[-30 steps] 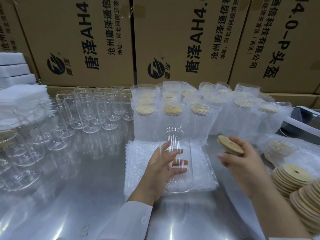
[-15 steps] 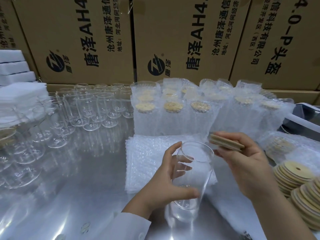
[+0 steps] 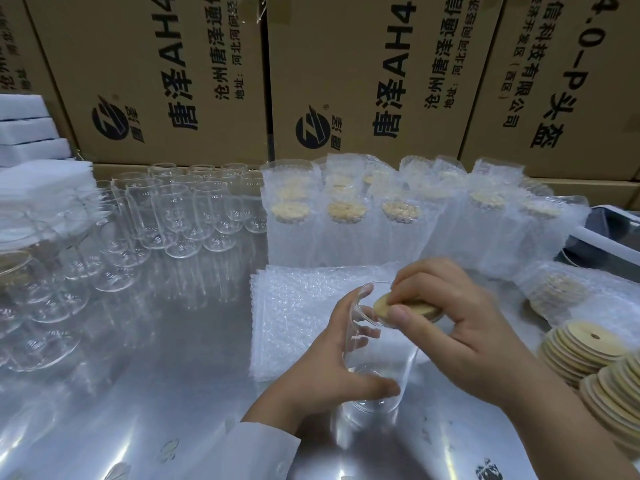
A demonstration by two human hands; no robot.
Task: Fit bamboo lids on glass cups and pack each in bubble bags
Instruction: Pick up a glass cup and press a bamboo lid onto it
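In right hand [image 3: 464,327], lid [image 3: 420,307] apparently meets cup [image 3: 398,355] in left hand [image 3: 329,368].

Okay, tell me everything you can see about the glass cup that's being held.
The glass cup is clear and empty, tall with a wide round mouth and a narrower rounded base. It stands slightly tilted at the near edge of the stack of bubble bags, base at or just over the steel table; contact is unclear. The left hand grips its side, thumb across the front. The right hand holds a bamboo lid on its mouth, seemingly not fully seated.
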